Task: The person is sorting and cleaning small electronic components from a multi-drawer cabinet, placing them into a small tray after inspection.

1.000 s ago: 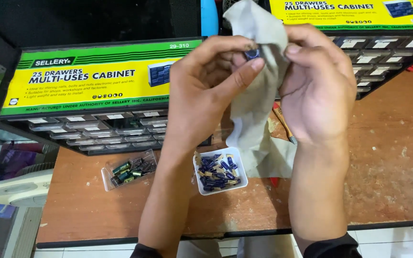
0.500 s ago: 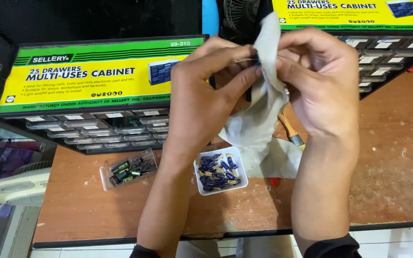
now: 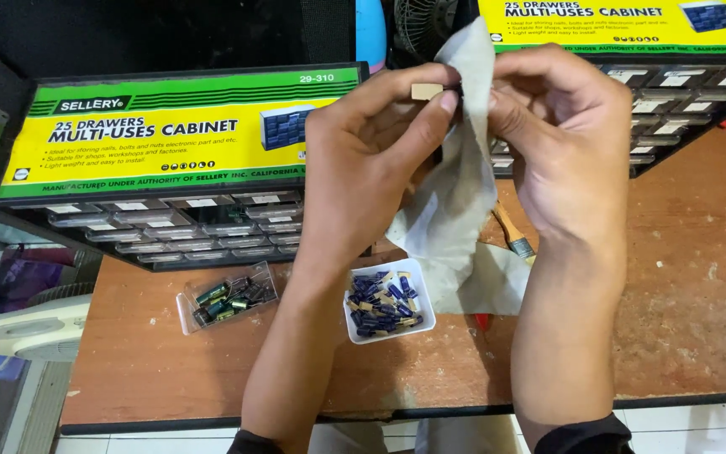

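We see two bare hands raised above a reddish-brown wooden tabletop (image 3: 682,277). Between them hangs one pale grey cloth (image 3: 455,210), its lower end trailing down to rest on the table. The left hand (image 3: 371,160) pinches one small tan rectangular piece (image 3: 427,91) between thumb and forefinger, right against the cloth's upper edge; its other fingers curl loosely behind. The right hand (image 3: 569,143) presses the cloth from the other side, thumb and fingers closed together on the fabric.

Below the hands we count two small open trays. One white square plastic tray (image 3: 388,301) holds a heap of blue cylindrical capacitors, too many and too tangled to count. To its left, well apart, lies one clear rectangular plastic drawer (image 3: 227,296) with dark green and black capacitors, likewise uncountable.

Behind stand two black multi-drawer parts cabinets: the nearer one (image 3: 170,223) at left with a green and yellow label, the second (image 3: 674,92) at upper right. One wooden-handled brush (image 3: 514,235) peeks out from behind the cloth, beside the right wrist.
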